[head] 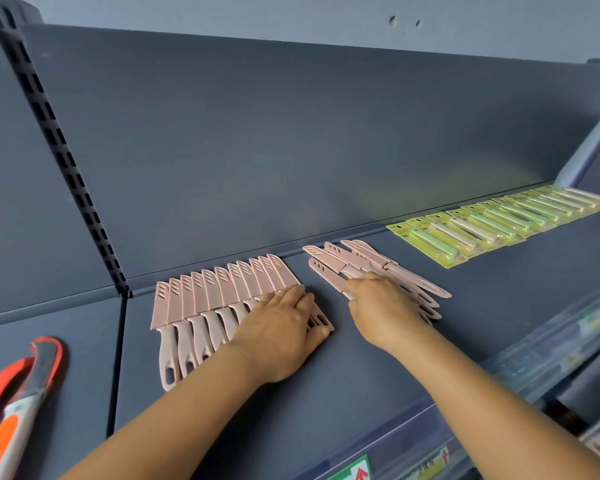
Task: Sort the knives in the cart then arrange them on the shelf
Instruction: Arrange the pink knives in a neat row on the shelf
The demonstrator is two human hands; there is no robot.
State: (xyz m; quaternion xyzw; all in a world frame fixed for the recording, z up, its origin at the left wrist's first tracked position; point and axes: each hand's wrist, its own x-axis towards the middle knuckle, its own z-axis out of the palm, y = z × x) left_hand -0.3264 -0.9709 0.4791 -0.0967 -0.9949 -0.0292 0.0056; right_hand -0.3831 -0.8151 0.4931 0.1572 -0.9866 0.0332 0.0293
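I judge the arranging well along; nearest me my left hand (284, 327) lies flat, fingers straight, on the right end of the neat pink knife row (219, 299) on the shelf (378, 358); my right hand (381, 306) curls over the loose pink pile (364, 265), unsorted; beyond, the green carded knives (499, 223) look finished

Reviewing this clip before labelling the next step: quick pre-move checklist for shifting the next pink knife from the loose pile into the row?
1. Left hand rests flat on the pink knife row, steadying it: ok.
2. Right hand on the loose pink pile: ok; single knife gripped: cannot tell.
3. Bare shelf between row and pile: ok.
4. Pile knives sheathed: ok.
5. Pile aligned with row: not ok, angled and overlapping.
6. Green carded knives apart from the pile: ok.
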